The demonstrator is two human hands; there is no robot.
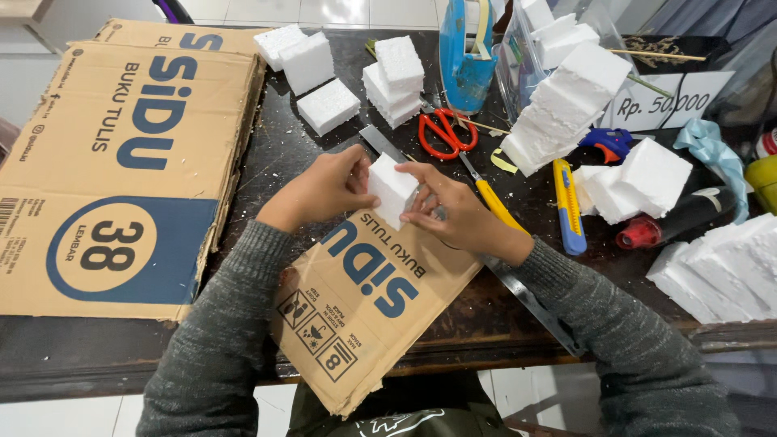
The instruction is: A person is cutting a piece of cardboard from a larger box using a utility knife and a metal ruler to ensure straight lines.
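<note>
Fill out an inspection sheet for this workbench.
Surface: dark wooden table, strewn with white crumbs.
Job's things: white foam block over a brown cardboard piece.
Clutter: red-handled scissors, yellow utility knife, metal ruler, stacked foam blocks, blue tape dispenser.
Grippers: left hand and right hand, fingers on the block.
Cables: nothing seen.
Surroundings: large flattened cardboard box, white tiled floor.

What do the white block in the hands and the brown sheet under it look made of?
White block: expanded foam, apparently polystyrene, matte and grainy, with crumbs scattered around. Brown sheet: corrugated cardboard, dull printed face, ragged torn edges. Both hands grip the block: left hand, right hand.
</note>
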